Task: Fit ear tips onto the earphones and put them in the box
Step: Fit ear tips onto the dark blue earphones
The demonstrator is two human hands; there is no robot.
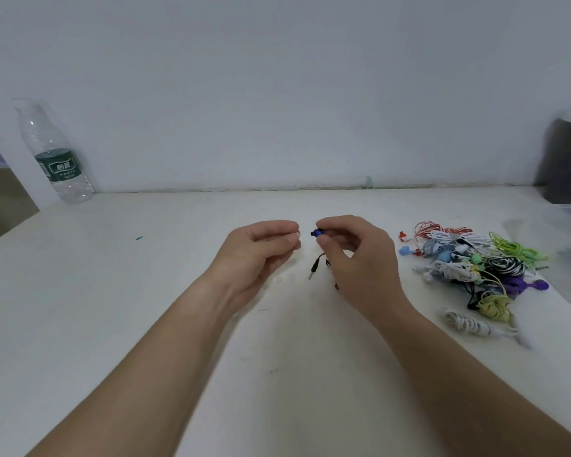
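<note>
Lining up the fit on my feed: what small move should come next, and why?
Probably ease the left hand rightward to the small blue earbud with the black nozzle, pinched in the right hand's grip. The nozzle points at the left fingertips across a narrow gap. Whether they hold an ear tip can't be seen.

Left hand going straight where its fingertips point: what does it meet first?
Likely the blue earbud pinched in the right hand: the left hand points at its tip across a small gap, depth unclear.
</note>
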